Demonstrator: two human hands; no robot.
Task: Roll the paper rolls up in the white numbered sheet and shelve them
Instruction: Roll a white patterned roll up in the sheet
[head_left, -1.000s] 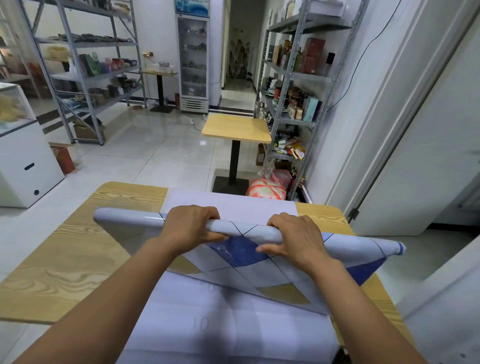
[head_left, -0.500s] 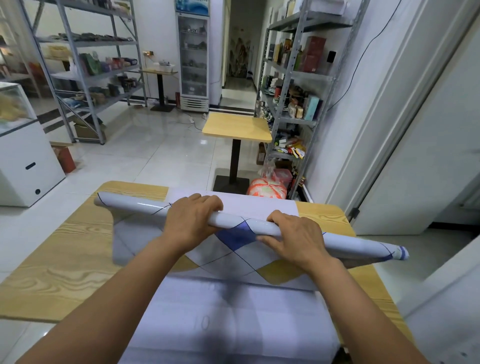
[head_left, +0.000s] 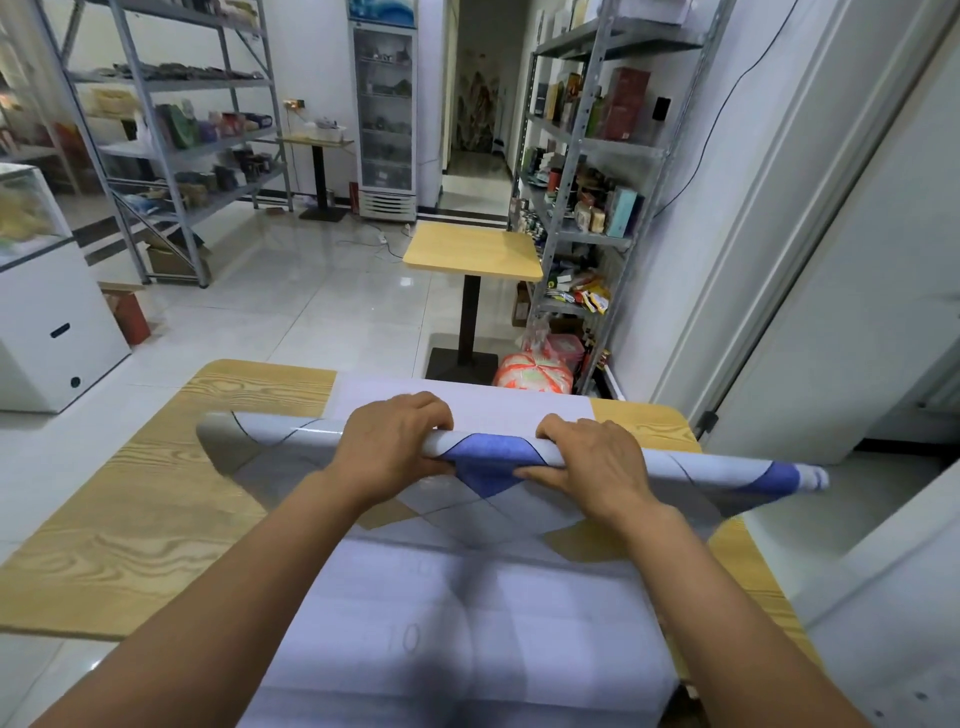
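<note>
Left hand (head_left: 395, 441) and right hand (head_left: 592, 467) curl around the patterned paper roll (head_left: 488, 451), lying across the white numbered sheet (head_left: 467, 649) on the bench (head_left: 130, 519). Probably light, slippery, easily creased; hold evenly near the middle.

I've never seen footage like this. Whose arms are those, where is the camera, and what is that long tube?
No machine here: these are a person's two bare arms. The picture comes from a wide-angle camera worn on the person's head, looking forward and down, so the arms reach in from the bottom. The left hand and right hand each grip a long paper roll with a blue and tan diamond pattern, partly unrolled. Under it lies a white numbered sheet, spread on a wooden table. Metal shelves stand behind.
</note>
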